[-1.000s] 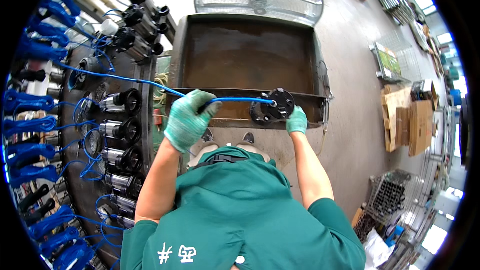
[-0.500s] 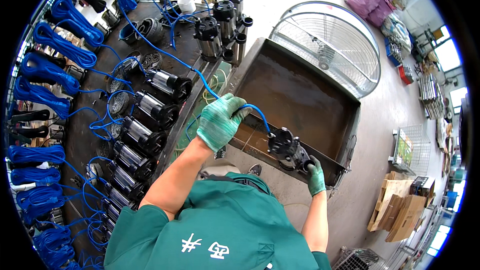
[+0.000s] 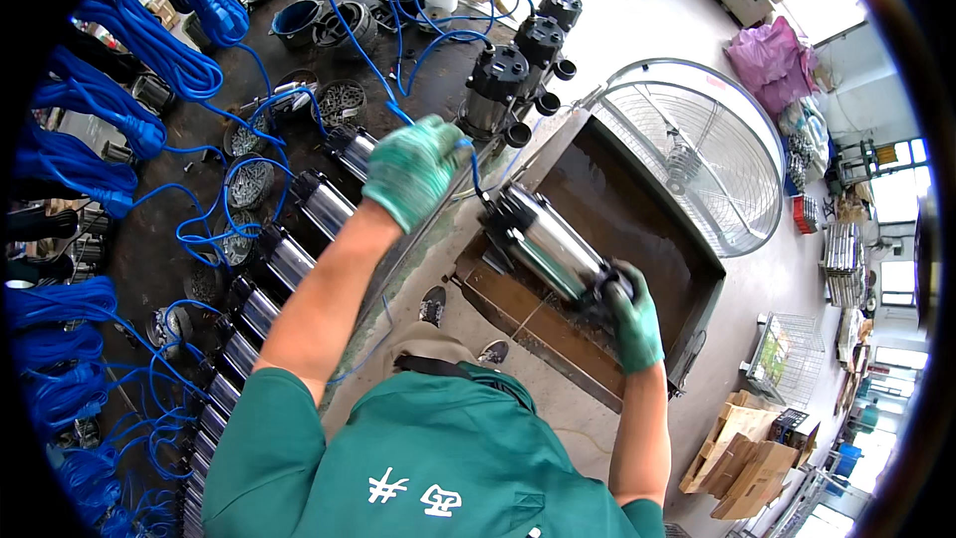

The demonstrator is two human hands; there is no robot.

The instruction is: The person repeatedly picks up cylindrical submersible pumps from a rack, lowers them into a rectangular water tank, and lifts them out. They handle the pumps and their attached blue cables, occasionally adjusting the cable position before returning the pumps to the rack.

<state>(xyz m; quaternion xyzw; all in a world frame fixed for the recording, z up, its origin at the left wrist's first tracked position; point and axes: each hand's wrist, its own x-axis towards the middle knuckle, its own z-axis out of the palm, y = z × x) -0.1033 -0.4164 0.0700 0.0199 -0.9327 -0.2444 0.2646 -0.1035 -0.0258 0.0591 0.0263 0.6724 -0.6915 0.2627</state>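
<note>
A submersible pump (image 3: 560, 247) with a steel body and black ends hangs tilted in front of a metal tank of brown water (image 3: 619, 194). My right hand (image 3: 635, 324), in a green glove, is closed around its lower black end. A blue cable (image 3: 476, 169) runs from the pump's other end to my left hand (image 3: 410, 174). That gloved hand is closed on the cable, above the workbench edge. Similar pumps (image 3: 324, 204) lie in a row on the dark workbench (image 3: 149, 249), left of my arm.
Several upright pumps (image 3: 495, 90) stand at the bench's far corner. Bowls of small metal parts (image 3: 342, 103) and coiled blue cables (image 3: 159, 30) fill the left. Behind the tank stands a large round fan (image 3: 687, 154). Cardboard (image 3: 752, 478) and a wire cage (image 3: 787, 354) sit at right.
The pump has turned side-on and come up over the tank's near part. My left hand has risen slightly with the cable. The whole view has shifted toward the left.
</note>
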